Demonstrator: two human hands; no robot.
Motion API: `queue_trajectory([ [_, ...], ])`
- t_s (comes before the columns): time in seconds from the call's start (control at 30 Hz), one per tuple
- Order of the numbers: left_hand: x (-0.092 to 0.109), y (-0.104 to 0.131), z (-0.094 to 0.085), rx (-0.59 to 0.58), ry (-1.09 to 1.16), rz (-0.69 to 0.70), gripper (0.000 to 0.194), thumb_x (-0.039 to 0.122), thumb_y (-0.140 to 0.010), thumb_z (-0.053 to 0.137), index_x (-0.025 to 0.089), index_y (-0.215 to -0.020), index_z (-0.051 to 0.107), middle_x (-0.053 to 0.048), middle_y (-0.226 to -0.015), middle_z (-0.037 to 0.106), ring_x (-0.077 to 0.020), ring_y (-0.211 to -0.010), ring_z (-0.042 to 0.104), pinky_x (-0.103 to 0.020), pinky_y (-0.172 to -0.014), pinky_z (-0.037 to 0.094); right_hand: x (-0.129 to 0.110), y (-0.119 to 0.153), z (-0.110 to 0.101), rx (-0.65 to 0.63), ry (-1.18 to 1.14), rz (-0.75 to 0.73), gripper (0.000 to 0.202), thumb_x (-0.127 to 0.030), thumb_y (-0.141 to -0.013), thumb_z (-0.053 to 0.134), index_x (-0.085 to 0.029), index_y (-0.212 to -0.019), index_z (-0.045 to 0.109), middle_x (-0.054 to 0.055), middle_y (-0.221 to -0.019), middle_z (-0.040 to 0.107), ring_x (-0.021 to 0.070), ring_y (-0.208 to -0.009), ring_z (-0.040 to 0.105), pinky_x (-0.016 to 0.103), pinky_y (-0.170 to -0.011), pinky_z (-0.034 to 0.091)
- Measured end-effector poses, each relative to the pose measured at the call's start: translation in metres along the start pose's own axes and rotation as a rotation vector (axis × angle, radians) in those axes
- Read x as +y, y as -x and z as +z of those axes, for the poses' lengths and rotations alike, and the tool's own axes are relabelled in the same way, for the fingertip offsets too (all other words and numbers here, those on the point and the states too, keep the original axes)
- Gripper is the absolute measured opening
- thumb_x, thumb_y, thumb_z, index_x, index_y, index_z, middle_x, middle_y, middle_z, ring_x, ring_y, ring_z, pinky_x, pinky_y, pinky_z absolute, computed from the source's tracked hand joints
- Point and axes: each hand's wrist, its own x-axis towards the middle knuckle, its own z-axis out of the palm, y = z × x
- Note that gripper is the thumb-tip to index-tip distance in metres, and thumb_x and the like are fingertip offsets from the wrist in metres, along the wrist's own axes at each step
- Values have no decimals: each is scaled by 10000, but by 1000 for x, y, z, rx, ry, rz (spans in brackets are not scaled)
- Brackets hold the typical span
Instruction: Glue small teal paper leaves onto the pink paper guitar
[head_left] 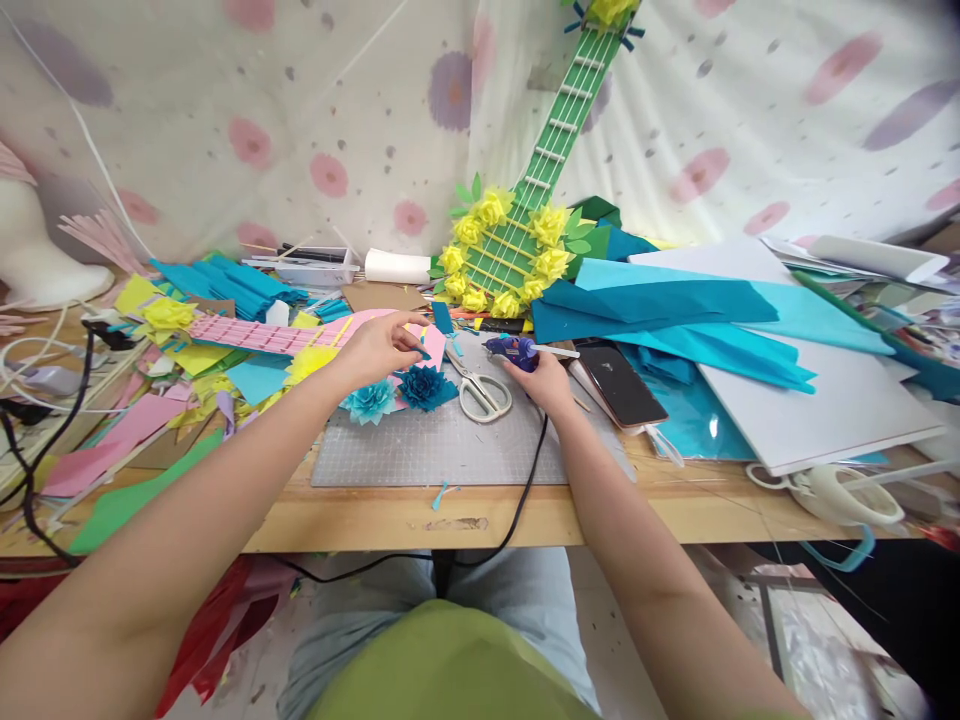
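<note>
My right hand (546, 384) is wrapped round a dark blue hot glue gun (514, 348), its nozzle toward the left and a white glue stick (559, 351) out of its back. Over the body of a pink paper guitar (251, 337), my left hand (382, 350) pinches a small teal paper piece (425, 353); its shape is mostly hidden by the fingers. Just below that hand sit a light blue paper flower (370, 402) and a dark teal paper flower (425, 387). White-handled scissors (485, 397) lie on the grey cutting mat (390, 455) between my hands.
A green paper guitar (551, 150) with yellow flowers leans at the back. Blue paper sheets (652, 305), white board (825, 410) and a phone (619, 380) lie on the right. Paper scraps (124, 440) crowd the left. The glue gun's black cord (529, 490) hangs over the table's front edge.
</note>
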Motion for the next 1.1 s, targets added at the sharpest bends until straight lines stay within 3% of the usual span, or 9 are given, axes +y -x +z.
queue_trajectory([
  [0.1,4,2,-2,-52,-77,59,586,184,-643,658,176,-1226,596,-46,-821,730,-212,-801,689,-269,-607,519,-5,11,-22,-1,120,-17,329,-480,-698,680,-201,-753,514,82,-840,634,230,-826,594,298,-675,413],
  [0.17,7,3,-2,-54,-144,76,605,174,-659,636,175,-1262,586,-43,-853,742,-204,-811,690,-270,-637,521,-15,21,-36,-164,124,-9,349,-478,-708,666,-223,-660,433,22,-662,573,186,-666,543,283,-592,358],
  [0.23,11,4,0,-44,-226,89,631,145,-668,614,182,-1296,567,-27,-878,751,-189,-828,691,-271,-697,526,-29,29,-42,-294,8,-110,399,-509,-728,631,-226,-614,374,-19,-567,504,143,-569,468,269,-546,306],
  [0.43,20,3,9,-35,-512,107,726,140,-719,599,202,-1423,435,-1,-892,763,-195,-927,692,-285,-802,500,-84,33,-23,-299,-427,-419,198,-335,-734,613,-221,-789,462,-25,-772,609,114,-640,513,250,-607,384],
  [0.57,19,0,12,-57,-647,115,795,151,-751,581,178,-1493,297,-22,-952,762,-210,-963,686,-300,-798,489,-106,28,-12,-279,-364,-477,160,-204,-730,592,-219,-837,474,-9,-836,647,127,-702,557,261,-648,402],
  [0.7,20,-2,13,-65,-723,132,790,159,-760,567,173,-1496,283,-35,-979,758,-222,-1011,673,-314,-823,483,-116,30,-11,-264,-267,-455,169,-120,-716,548,-220,-826,467,-18,-776,629,142,-696,565,279,-651,390],
  [0.8,19,-2,13,-60,-678,128,781,165,-752,576,185,-1485,309,-32,-963,758,-225,-997,676,-315,-807,489,-115,29,-8,-277,-315,-434,175,-116,-700,548,-222,-800,453,-31,-749,607,137,-669,552,284,-647,392],
  [1.0,8,0,14,-25,-304,67,735,184,-712,622,208,-1410,393,-10,-910,746,-168,-841,690,-263,-732,507,-98,23,5,-340,-671,-366,179,-210,-684,595,-227,-767,437,-48,-702,557,117,-647,542,268,-641,437],
  [1.1,5,-1,15,-21,-231,39,694,178,-716,614,185,-1380,411,-8,-860,740,-158,-792,685,-254,-701,507,-92,23,8,-369,-753,-338,201,-241,-668,627,-224,-766,452,-46,-705,561,116,-654,551,273,-652,461],
])
